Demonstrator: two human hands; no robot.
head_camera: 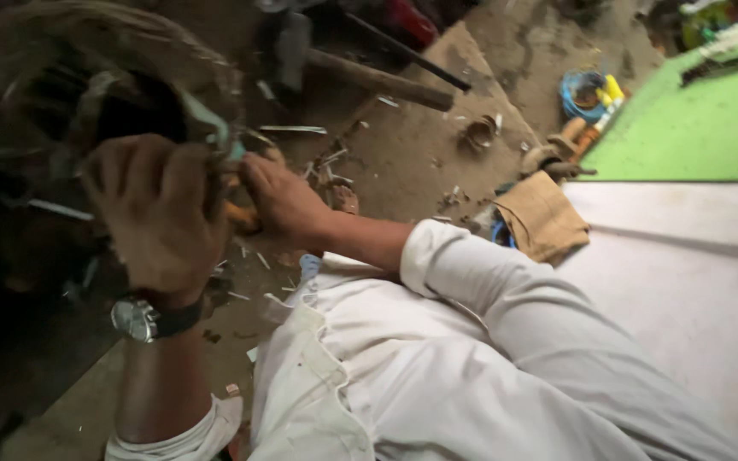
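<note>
A large round woven thing of brown cane [53, 60] fills the upper left, blurred. My left hand [160, 218], with a wristwatch [140, 318] on it, is closed over its edge, where a pale teal strip [219, 132] sticks out. My right hand [284, 201] reaches in from a white sleeve and touches the left hand. Its fingers curl around a small orange-brown piece [241, 218]. What that piece is, I cannot tell.
Cut slivers and scraps [326, 166] litter the dirt floor. A thick wooden pole [377, 81] and a thin dark rod [412, 55] lie beyond. A blue bowl [582, 90], a brown folded cloth [544, 218], a green surface [694, 128] and a pale board [685, 256] are at right.
</note>
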